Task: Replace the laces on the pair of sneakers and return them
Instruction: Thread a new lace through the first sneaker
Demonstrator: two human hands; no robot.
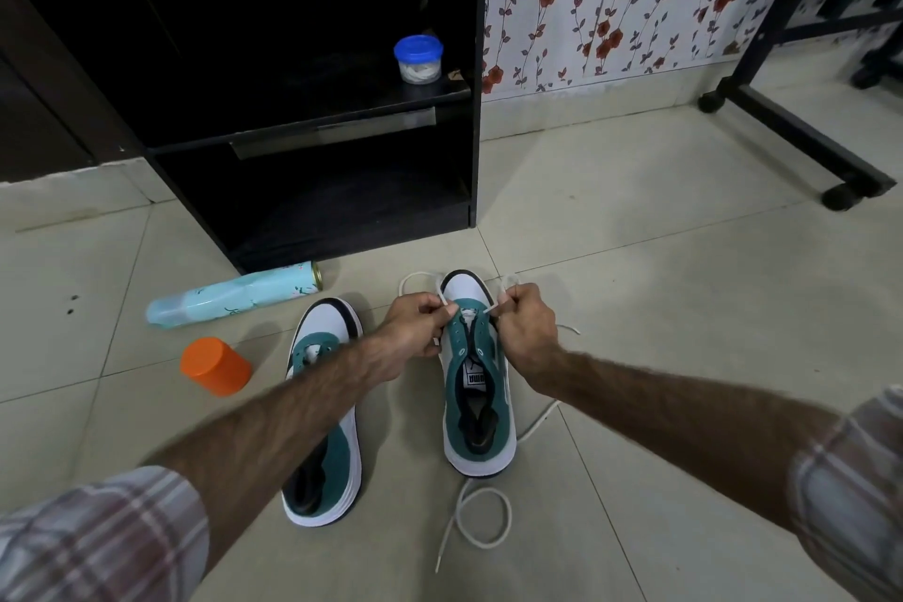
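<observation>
Sneakers: the 2 stand on the floor (635,308), right sneaker (476,386) at 6 o'clock, left sneaker (325,416) at 7. Left hand (415,332) and right hand (525,332) each pinch the white lace (481,511) with curled fingers near the toe.

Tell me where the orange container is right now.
In the head view the orange container lies on the floor tiles at lower left, left of the left sneaker and just below the pale blue spray can.

Even indoor light, wide-angle edge distortion
</observation>
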